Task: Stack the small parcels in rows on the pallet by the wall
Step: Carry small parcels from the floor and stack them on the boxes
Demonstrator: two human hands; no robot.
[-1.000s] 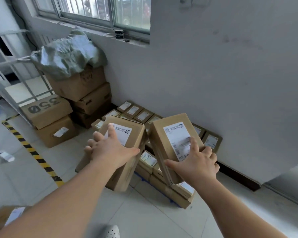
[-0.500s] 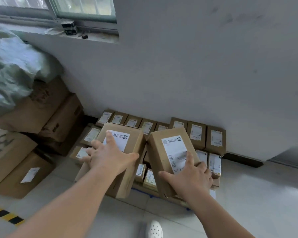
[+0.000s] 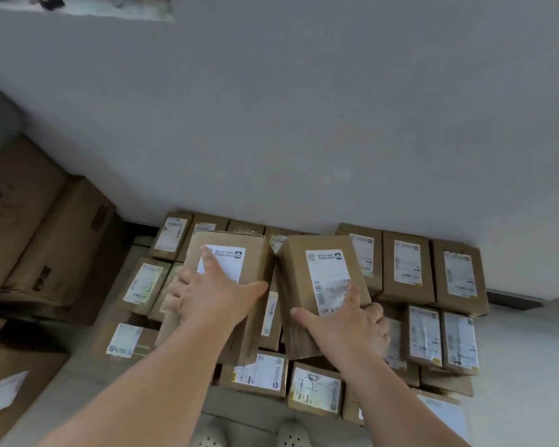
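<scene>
Both parcels have travelled from beside the wall [image 3: 304, 124] to directly over the stacked rows [image 3: 426, 279] at its foot. Left hand [image 3: 213, 298] clasps the left parcel [image 3: 226, 285]; right hand [image 3: 346, 324] clasps the right parcel [image 3: 323, 285]. Placement is under way; next, I judge, each needs lowering square into a row.

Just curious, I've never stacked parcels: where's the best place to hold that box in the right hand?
Probably by its near end, from above, as the right hand does: the right-hand box is long and tilted, so thumb and fingers can clamp opposite long sides.
</scene>
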